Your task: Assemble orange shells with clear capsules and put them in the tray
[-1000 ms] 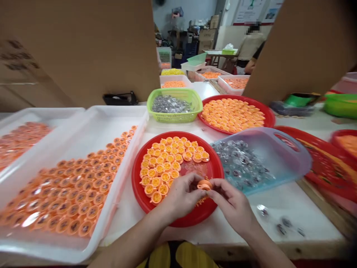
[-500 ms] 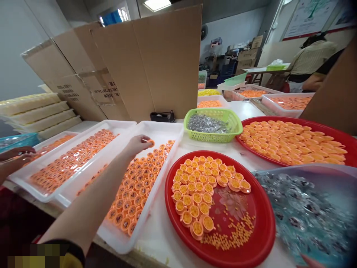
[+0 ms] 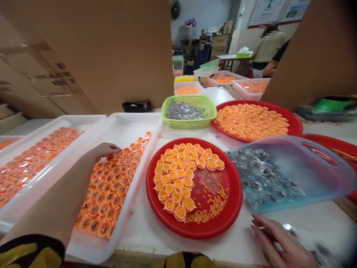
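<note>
The left hand (image 3: 102,150) reaches over the white tray (image 3: 134,123) to its rows of orange plastic caps (image 3: 111,186), fingers curled; whether they pinch a cap, I cannot tell. The right hand (image 3: 281,242) lies open beside blurred clear pieces (image 3: 290,229) on the bench. Compared with the earlier frame, the left hand sits closer in, and the right shows more fully

Bright, flat indoor light here, hardly any shadows, some glare on the shiny orange plastic caps (image 3: 33,167) in the long white plastic tray (image 3: 80,118), motion-blurred right hand (image 3: 283,240), and wide-angle warping around the edges.
</note>
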`<state>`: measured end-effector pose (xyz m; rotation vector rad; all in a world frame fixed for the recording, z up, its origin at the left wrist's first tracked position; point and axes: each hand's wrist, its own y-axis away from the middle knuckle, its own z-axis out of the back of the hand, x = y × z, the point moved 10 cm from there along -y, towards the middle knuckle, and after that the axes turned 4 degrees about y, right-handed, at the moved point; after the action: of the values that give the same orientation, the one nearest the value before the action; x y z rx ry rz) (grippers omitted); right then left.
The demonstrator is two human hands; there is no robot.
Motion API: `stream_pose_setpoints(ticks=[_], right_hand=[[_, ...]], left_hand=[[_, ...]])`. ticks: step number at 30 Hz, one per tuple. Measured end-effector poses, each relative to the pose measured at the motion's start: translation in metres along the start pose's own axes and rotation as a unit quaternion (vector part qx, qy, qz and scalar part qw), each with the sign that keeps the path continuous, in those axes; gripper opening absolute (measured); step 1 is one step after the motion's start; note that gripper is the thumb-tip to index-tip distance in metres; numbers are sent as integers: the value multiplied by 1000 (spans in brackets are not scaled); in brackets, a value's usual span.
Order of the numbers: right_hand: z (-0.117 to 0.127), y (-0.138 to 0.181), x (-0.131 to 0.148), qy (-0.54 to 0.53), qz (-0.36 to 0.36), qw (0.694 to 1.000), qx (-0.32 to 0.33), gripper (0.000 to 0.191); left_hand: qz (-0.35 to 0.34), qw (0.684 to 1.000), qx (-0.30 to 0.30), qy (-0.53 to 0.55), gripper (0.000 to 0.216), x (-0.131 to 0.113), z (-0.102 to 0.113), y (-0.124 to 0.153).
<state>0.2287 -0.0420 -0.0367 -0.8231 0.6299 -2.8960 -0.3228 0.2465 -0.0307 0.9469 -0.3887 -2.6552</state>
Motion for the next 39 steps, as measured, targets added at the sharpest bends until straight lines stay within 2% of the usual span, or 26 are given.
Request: stream_pose_setpoints(ticks=[2, 4, 6, 8, 9, 10, 12, 13, 14, 15, 17, 19, 21, 24, 27, 30, 32, 34, 37, 39], right_hand=[[5, -6, 17, 9, 3, 1000, 11, 18], [-1, -10, 25, -3, 0, 999, 50, 14], [-16, -10, 29, -26, -9, 993, 115, 12], [-34, -9, 36, -44, -16, 982, 185, 10], [-42, -8, 41, -42, -19, 976, 211, 7], [-49, -9, 45, -33, -25, 972, 229, 5], [-57, -11, 51, 10, -43, 970, 240, 14], [-60, -13, 53, 37, -54, 969, 236, 20], [-61, -14, 54, 63, -62, 969, 229, 24], [-62, -15, 55, 85, -64, 969, 222, 27], [-63, -17, 58, 119, -58, 969, 208, 29], [-63, -17, 60, 140, -51, 968, 201, 27], [-61, -17, 60, 147, -54, 967, 202, 21], [-56, -16, 57, 120, -74, 968, 208, 10], [-52, -15, 58, 62, -76, 972, 214, 13], [-52, -14, 72, 10, -19, 975, 220, 28], [-53, -12, 81, 3, 26, 974, 225, 27], [-54, -9, 85, 18, 54, 970, 235, 20], [-49, -5, 81, 25, 55, 967, 248, 21], [-43, -5, 78, -6, 50, 965, 257, 29]], left_hand=[[-5, 999, 8, -42, 34, -5, 0, 2], [-12, 996, -31, -88, 33, -16, 11, 5], [-25, 986, -101, -129, 39, -37, 25, 14], [-83, 974, -146, -152, 43, -74, 25, 38], [-139, 967, -142, -158, 41, -98, 14, 56], [-226, 954, -120, -159, 38, -127, -6, 81], [-421, 891, -14, -169, 34, -181, -66, 148], [-483, 854, 42, -190, 31, -197, -99, 182], [-517, 820, 98, -223, 30, -205, -133, 211], [-536, 795, 121, -257, 30, -209, -159, 232], [-547, 760, 132, -325, 27, -209, -199, 255], [-551, 742, 124, -361, 19, -207, -221, 258], [-560, 732, 123, -368, 10, -206, -230, 256], [-571, 731, 132, -349, 8, -212, -232, 255], [-551, 762, 154, -304, 9, -222, -233, 260], [-472, 835, 177, -220, 8, -227, -234, 255], [-408, 883, 193, -130, 14, -227, -234, 247], [-351, 914, 202, -26, 28, -225, -235, 239], [-257, 929, 241, 115, 46, -217, -245, 229], [-196, 915, 284, 210, 47, -210, -257, 227]])
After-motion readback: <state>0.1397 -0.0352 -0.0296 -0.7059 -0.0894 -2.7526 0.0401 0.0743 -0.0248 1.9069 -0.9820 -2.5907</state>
